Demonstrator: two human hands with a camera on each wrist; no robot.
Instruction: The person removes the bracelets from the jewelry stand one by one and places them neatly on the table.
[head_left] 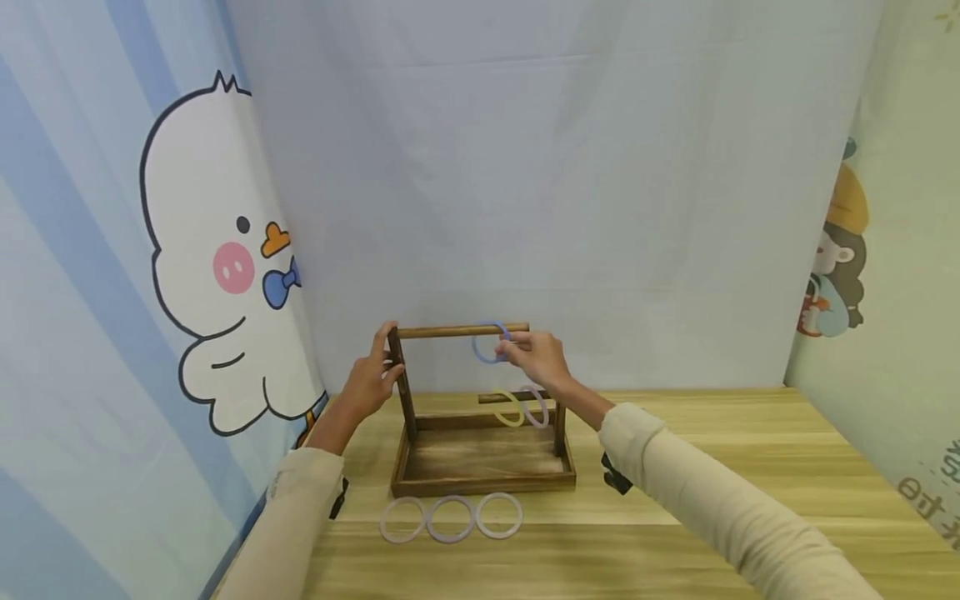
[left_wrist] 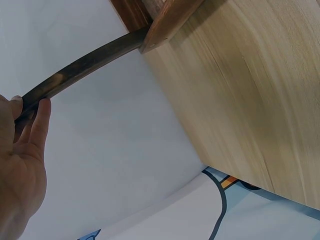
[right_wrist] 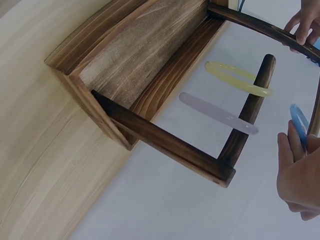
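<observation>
A dark wooden stand has a tray base (head_left: 483,482), two posts and two crossbars. My left hand (head_left: 367,382) grips the top of the taller left post (left_wrist: 85,65), thumb and fingers on either side. Near the free end of the upper bar (head_left: 435,332), my right hand (head_left: 543,360) pinches a blue ring (right_wrist: 300,124) between thumb and fingers; the ring appears to loop around that bar. From the shorter lower bar (right_wrist: 252,102) hang a yellow ring (right_wrist: 235,84) and a pale lilac ring (right_wrist: 215,112), just below the right hand in the head view.
Three pale rings lie in a row on the wood-grain table before the tray: a left ring (head_left: 383,523), a middle ring (head_left: 451,540) and a right ring (head_left: 499,535). A grey-white curtain (head_left: 555,183) hangs behind; printed cartoon curtains flank both sides.
</observation>
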